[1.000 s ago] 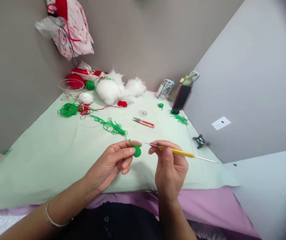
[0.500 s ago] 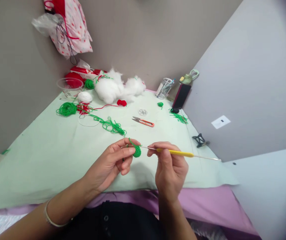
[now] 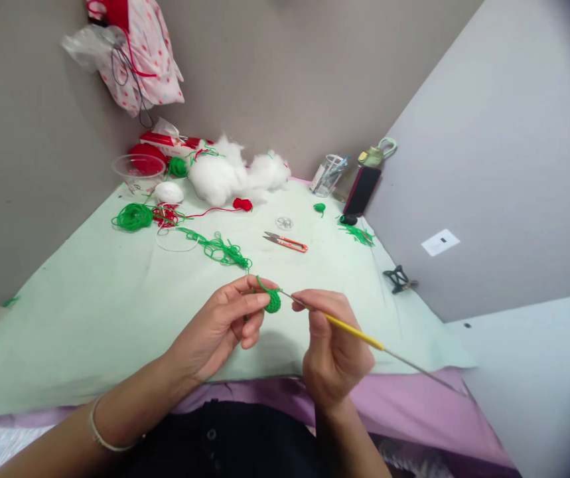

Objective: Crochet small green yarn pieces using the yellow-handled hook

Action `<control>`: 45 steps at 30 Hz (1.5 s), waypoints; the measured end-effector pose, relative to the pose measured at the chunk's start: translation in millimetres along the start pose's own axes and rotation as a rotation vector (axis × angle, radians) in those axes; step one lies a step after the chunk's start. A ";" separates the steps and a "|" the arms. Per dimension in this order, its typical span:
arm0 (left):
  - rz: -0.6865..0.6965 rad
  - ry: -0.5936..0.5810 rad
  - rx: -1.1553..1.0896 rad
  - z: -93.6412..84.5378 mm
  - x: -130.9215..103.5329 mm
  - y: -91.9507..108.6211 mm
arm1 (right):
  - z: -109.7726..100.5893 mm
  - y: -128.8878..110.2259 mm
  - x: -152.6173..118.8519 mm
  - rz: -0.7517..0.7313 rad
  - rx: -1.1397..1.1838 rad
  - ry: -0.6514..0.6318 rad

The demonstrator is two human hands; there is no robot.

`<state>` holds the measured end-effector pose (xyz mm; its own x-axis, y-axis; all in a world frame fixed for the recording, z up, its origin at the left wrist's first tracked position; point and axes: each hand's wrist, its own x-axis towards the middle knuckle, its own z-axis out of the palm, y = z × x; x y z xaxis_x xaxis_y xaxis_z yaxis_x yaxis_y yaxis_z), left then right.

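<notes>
Between the thumb and fingers of my left hand (image 3: 225, 318) is a small green crocheted piece (image 3: 273, 302), with green yarn (image 3: 267, 286) looped over the fingers. My right hand (image 3: 337, 345) is closed around a crochet hook (image 3: 347, 326) with a yellow grip and metal ends. The hook's tip meets the top edge of the green piece; whether it sits inside a loop I cannot tell. Its far end slants down to the right. A loose tangle of green yarn (image 3: 222, 251) lies just beyond my left hand.
Thread snips (image 3: 286, 241) and a small clear round container (image 3: 285, 223) lie beyond my hands. White stuffing (image 3: 219, 176), a white ball (image 3: 169, 193) and a green yarn coil (image 3: 134, 217) sit farther left. A phone (image 3: 362, 190) leans at the right, near a clear cup (image 3: 329, 176).
My right hand has tilted the crochet hook, so its far end has swung downward and to the right. My left hand and the green piece have stayed nearly still.
</notes>
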<state>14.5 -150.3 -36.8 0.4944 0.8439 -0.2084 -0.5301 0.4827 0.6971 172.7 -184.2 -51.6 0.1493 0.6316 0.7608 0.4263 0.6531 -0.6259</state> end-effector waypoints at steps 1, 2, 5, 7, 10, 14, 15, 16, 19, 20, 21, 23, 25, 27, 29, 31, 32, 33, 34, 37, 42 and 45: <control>-0.005 -0.003 0.000 0.0 -0.1 -0.2 | 0.2 0.7 -1.5 -0.038 -0.017 -0.001; -0.012 -0.011 0.001 0.0 -0.2 -0.4 | 0.6 1.7 -2.9 -0.061 -0.028 0.006; -0.030 -0.034 0.012 0.1 -0.9 -1.5 | 3.0 4.5 -5.3 -0.070 -0.044 0.046; -0.037 -0.036 0.027 1.0 -1.4 -2.6 | 4.9 5.7 -5.6 -0.057 -0.049 0.055; -0.050 -0.031 0.056 3.9 -2.3 -3.8 | 7.7 6.1 -5.1 -0.032 -0.038 0.060; -0.046 -0.046 0.065 8.0 -3.9 -1.7 | 10.5 4.4 -3.9 0.002 0.046 0.090; -0.042 -0.049 0.065 8.5 -4.3 -0.4 | 10.7 3.9 -3.5 0.017 0.087 0.087; -0.037 -0.051 0.067 8.7 -4.7 1.1 | 10.6 3.5 -2.9 0.038 0.131 0.076; -0.013 -0.044 0.085 7.4 -5.3 4.7 | 8.3 3.5 -1.2 0.125 0.243 0.006; -0.003 -0.040 0.094 6.6 -5.3 5.2 | 7.1 4.0 -0.8 0.149 0.264 -0.029; 0.008 -0.038 0.106 5.7 -5.2 5.2 | 5.9 4.6 -0.7 0.166 0.275 -0.063; 0.032 -0.047 0.137 4.1 -5.0 4.2 | 4.0 6.0 -1.1 0.180 0.263 -0.104; 0.063 -0.050 0.173 3.1 -4.9 2.3 | 3.4 7.2 -1.9 0.180 0.229 -0.091; 0.093 -0.031 0.206 2.6 -4.8 0.5 | 3.9 8.3 -2.0 0.195 0.224 -0.048; 0.113 -0.008 0.235 2.3 -4.8 -0.4 | 4.8 9.5 -0.8 0.253 0.272 -0.019; 0.123 -0.006 0.259 1.9 -4.8 -0.4 | 5.7 10.9 1.7 0.343 0.366 -0.010; 0.129 -0.008 0.269 1.6 -4.9 -0.1 | 6.0 11.6 3.3 0.388 0.422 -0.010; 0.135 -0.007 0.277 1.2 -5.0 0.1 | 6.4 12.3 4.9 0.427 0.476 -0.013; 0.141 -0.005 0.282 0.7 -5.2 0.4 | 6.6 12.8 6.4 0.455 0.522 -0.016; 0.151 0.013 0.301 -1.3 -5.8 1.2 | 6.0 12.5 8.7 0.476 0.574 -0.032; 0.208 0.073 0.387 -0.5 -8.3 0.9 | -1.4 4.0 6.7 0.331 0.397 -0.094; 0.309 0.181 0.484 4.7 -11.3 -3.4 | -4.3 0.0 1.8 0.113 0.125 -0.199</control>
<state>14.0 -162.5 -33.5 0.2196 0.9751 -0.0304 -0.2360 0.0833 0.9682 176.8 -184.8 -49.4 0.0056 0.7652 0.6437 0.3018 0.6124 -0.7307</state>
